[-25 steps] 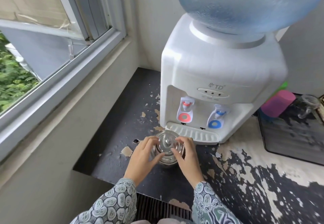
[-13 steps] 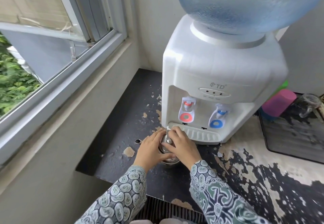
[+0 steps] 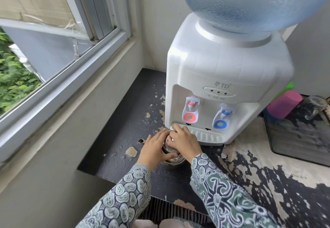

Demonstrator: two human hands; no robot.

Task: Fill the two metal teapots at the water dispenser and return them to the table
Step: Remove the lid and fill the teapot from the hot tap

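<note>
Both hands have moved in closer over the teapot (image 3: 172, 158). The left hand (image 3: 156, 149) wraps its side; the right hand (image 3: 185, 143) now covers the lid, fingers curled on it. It sits on the tabletop (image 3: 121, 138) by the dispenser (image 3: 223, 70).

My left hand (image 3: 156, 148) lies flat, palm down, fingers together and pointing right, thumb stretched along the near side. My right hand (image 3: 184, 143) sits just beside it, knuckles up, fingers curled down and closed, fingertips meeting those of the left. Both forearms, in patterned sleeves, reach forward from the near edge and converge.
</note>
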